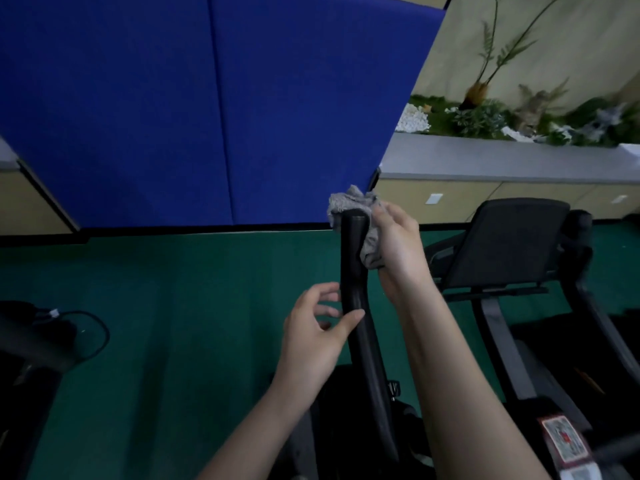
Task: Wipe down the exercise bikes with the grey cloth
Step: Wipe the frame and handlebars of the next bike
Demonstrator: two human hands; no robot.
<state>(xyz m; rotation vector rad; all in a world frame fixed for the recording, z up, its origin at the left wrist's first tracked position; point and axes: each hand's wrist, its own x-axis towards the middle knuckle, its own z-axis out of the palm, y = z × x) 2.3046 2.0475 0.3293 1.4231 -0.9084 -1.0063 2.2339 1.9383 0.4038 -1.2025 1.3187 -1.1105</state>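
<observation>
My right hand squeezed the grey cloth round the top of the black handle, and my left hand held the handle lower down. I guessed most of the bikes were left to wipe

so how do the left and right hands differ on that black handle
The right hand sits higher on the black handle, near its tip; the left hand is lower. The right hand holds the grey cloth against it; the left hand holds it bare. Both are on the same handle.
</observation>
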